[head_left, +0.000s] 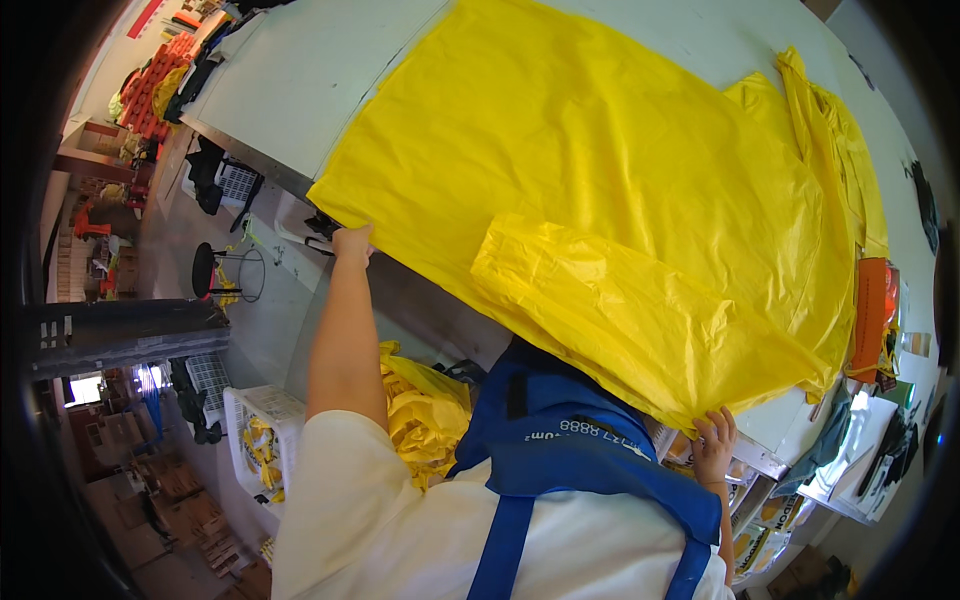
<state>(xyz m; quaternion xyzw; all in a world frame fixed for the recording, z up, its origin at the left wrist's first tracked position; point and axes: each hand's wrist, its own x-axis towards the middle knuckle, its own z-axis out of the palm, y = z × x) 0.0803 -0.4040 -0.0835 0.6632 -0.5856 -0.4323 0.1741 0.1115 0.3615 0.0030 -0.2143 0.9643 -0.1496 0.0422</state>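
Observation:
A yellow raincoat (560, 130) lies spread over the pale table, its lower hem toward the left and its shoulder end toward the right. One sleeve (600, 280) is folded across the body along the near edge. At the hem's near corner, my left hand (352, 243) is closed on the fabric, with the arm stretched out. My right hand (713, 445) is by the near edge at the shoulder end, its fingers curled against the cloth where it tapers to a point. Part of that grip is hidden from view.
The table (290, 85) has a metal edge on the left. An orange box-like item (868, 320) stands at the right. Yellow bundled fabric (425, 400) sits below the table, near a white basket (262, 440). A black round stool (205, 270) stands on the floor at left.

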